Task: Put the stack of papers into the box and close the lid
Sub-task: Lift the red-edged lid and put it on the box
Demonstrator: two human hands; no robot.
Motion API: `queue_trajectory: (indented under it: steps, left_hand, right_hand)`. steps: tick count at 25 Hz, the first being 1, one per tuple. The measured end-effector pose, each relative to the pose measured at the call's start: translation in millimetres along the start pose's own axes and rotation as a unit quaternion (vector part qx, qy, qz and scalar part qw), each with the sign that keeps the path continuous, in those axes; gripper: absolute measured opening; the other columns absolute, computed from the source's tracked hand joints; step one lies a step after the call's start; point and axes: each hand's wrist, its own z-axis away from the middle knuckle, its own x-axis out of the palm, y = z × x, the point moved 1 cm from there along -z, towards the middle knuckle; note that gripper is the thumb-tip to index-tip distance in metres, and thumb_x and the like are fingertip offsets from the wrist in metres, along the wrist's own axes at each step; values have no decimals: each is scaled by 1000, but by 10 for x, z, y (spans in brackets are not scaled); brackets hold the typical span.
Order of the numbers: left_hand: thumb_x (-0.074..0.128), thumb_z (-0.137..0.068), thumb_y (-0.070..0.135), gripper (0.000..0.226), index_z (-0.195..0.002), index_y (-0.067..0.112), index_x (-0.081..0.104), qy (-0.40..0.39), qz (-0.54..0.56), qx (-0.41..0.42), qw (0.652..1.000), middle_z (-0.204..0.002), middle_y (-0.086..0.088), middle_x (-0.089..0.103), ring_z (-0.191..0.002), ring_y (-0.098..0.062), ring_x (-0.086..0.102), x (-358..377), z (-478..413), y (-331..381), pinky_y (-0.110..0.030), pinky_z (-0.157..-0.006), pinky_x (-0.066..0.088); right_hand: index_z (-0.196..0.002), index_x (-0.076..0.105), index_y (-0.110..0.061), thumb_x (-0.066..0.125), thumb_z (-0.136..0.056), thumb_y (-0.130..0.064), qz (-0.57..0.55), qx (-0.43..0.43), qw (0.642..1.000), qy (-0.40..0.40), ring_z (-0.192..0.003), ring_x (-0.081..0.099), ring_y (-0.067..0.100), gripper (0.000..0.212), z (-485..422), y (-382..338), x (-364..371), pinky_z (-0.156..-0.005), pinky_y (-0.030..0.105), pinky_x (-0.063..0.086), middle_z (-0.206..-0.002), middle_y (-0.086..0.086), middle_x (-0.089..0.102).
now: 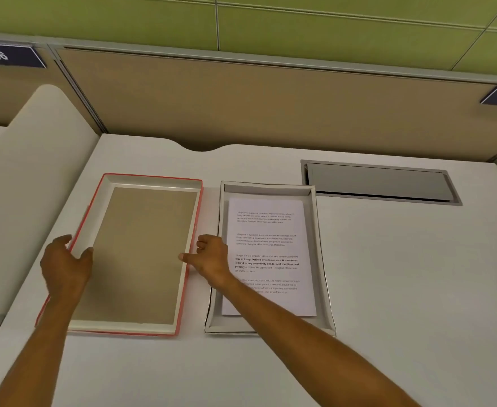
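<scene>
The stack of printed papers (270, 230) lies flat inside the shallow white box (319, 254) at the middle of the desk. To its left the red-edged lid (141, 259) lies upside down, its brown inside facing up. My left hand (65, 262) grips the lid's left wall, thumb inside. My right hand (209, 259) holds the lid's right wall, thumb over the rim and fingers outside, between lid and box. My right forearm crosses the box's near left corner and hides part of the papers.
A grey metal cable hatch (379, 183) is set into the white desk (402, 289) behind and right of the box. A beige partition (270, 107) runs along the back; a curved white divider (30, 177) rises on the left.
</scene>
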Motion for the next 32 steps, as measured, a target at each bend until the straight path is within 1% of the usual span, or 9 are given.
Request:
queue_trajectory:
  steps: [3, 7, 15, 19, 21, 23, 25, 29, 32]
  left_hand:
    - [74, -85, 12, 55, -131, -6, 51, -2, -42, -22, 999, -127, -33, 59, -112, -56, 58, 22, 9, -168, -65, -96, 48]
    - [68, -88, 3, 44, -128, -10, 54, -14, -68, -65, 996, -123, -35, 61, -110, -57, 58, 40, -20, -372, -64, -96, 47]
    - [52, -94, 1, 20, -110, -11, 54, -51, -104, -69, 991, -108, -41, 60, -96, -57, 60, -71, -85, -281, -59, -79, 50]
    - [54, -92, 4, 26, -116, -6, 47, -68, -90, -100, 989, -110, -39, 59, -94, -56, 61, -351, -307, -159, -58, -79, 53]
    - [54, -93, 5, 35, -123, -7, 42, -76, -77, -113, 988, -117, -38, 58, -101, -57, 59, -479, -423, -88, -59, -87, 50]
    - [55, -95, 8, 45, -133, -8, 37, -92, -55, -113, 988, -128, -37, 54, -114, -55, 54, -552, -466, -14, -56, -100, 45]
    - [56, -94, 8, 54, -141, -4, 32, -97, -20, -102, 990, -134, -35, 51, -121, -51, 51, -618, -379, 113, -54, -105, 42]
    - [67, -87, 12, 54, -128, 7, 32, -59, -5, 0, 998, -106, -23, 62, -97, -49, 62, -850, 149, 584, -52, -81, 51]
    - [69, -88, 20, 57, -129, 6, 31, -47, 9, 38, 998, -105, -26, 62, -95, -51, 62, -959, 519, 935, -53, -76, 50]
  right_hand:
    - [-112, 58, 18, 87, -67, -7, 22, -3, 1000, 6, -110, 62, 42, 59, 9, 93, 57, -93, 51, 53, -117, 31, 64]
    - [-84, 64, 7, 81, -67, 6, 55, -6, 998, -7, -82, 67, 29, 24, 28, 131, 197, -78, 44, 60, -90, 18, 70]
    - [-104, 70, 6, 72, -71, 14, 18, -19, 999, -21, -98, 71, 32, 35, 52, 156, 135, -85, 33, 59, -108, 20, 73]
    - [-102, 66, 0, 80, -74, -3, 90, -42, 995, -6, -97, 65, 27, 32, 132, 80, 77, -76, 22, 48, -103, 12, 67]
    - [-124, 59, -2, 79, -79, -18, 125, -93, 988, 13, -112, 60, 25, 52, 207, -81, 95, -86, 15, 43, -121, 11, 65]
    - [-134, 54, -6, 77, -81, -29, 94, -121, 988, -12, -118, 59, 23, 63, 320, -343, 178, -99, 24, 47, -131, 10, 62]
    - [-132, 57, -9, 77, -80, -39, 32, -120, 990, -69, -113, 63, 20, 63, 455, -658, 301, -95, 28, 52, -130, 8, 64]
    - [-120, 63, -3, 70, -81, -52, -52, -103, 978, -176, -106, 68, 29, 63, 669, -1240, 579, -97, 43, 55, -118, 17, 67]
    - [-104, 69, 4, 72, -83, -43, -86, -89, 972, -199, -100, 71, 33, 52, 723, -1512, 678, -92, 48, 57, -108, 22, 72]
